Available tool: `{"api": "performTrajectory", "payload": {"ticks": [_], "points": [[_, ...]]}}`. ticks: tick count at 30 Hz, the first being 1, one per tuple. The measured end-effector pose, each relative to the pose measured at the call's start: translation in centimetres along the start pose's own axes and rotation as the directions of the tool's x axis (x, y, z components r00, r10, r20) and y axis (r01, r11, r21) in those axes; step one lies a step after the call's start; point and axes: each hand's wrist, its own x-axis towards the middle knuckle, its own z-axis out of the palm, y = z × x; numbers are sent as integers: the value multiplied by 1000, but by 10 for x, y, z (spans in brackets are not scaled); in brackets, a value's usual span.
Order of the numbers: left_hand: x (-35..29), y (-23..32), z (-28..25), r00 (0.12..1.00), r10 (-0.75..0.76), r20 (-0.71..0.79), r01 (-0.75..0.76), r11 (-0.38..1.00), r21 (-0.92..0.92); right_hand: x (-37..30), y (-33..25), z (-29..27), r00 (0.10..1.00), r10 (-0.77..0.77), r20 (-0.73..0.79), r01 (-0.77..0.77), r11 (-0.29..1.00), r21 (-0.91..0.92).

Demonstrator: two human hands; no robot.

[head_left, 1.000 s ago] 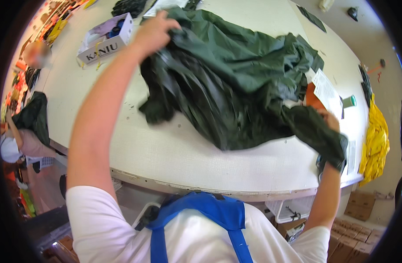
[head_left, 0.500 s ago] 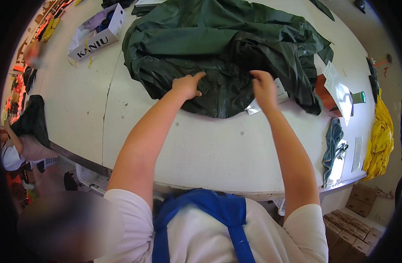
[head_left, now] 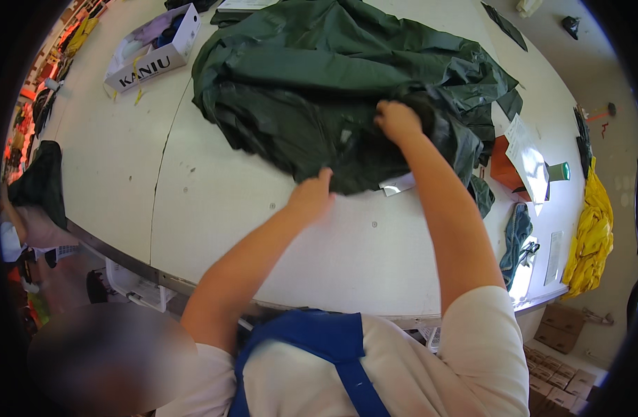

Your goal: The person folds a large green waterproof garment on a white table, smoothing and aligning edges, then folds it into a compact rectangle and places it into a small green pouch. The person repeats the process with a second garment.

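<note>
A large dark green garment (head_left: pixel 298 55) of smooth, slightly shiny cloth lies rumpled across the worktable. My left hand (head_left: pixel 313 198) is at its near edge, with the fingers closed on the hem and somewhat blurred. Farther in and to the right, my right hand (head_left: pixel 400 123) grips a bunched fold of the same cloth, its fingertips partly sunk in the dark folds. A corner of white paper (head_left: pixel 398 184) shows from under the near edge, below my right forearm.
On the white worktable (head_left: pixel 221 208), a white box (head_left: pixel 152 59) holds cloth items at the far left. Right of the garment are an orange-brown box (head_left: pixel 503 167), a paper sheet (head_left: pixel 527 156), a green roll (head_left: pixel 559 172) and blue-grey cloth (head_left: pixel 515 236). Yellow cloth (head_left: pixel 592 236) hangs beyond.
My left hand has come nearer and right, onto the garment's near edge. My right hand has moved left and farther in, lifting a fold; the cloth's front part is rearranged.
</note>
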Motion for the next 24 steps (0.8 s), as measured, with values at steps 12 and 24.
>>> {"api": "performTrajectory", "payload": {"ticks": [12,24], "points": [[-110,-16,42,914,97,394,401,-65,-914,-336,-99,9,964,-127,233,-30,820,572],[-133,-25,23,988,62,141,147,-113,-983,-203,-7,43,776,631,15,-518,623,587]]}}
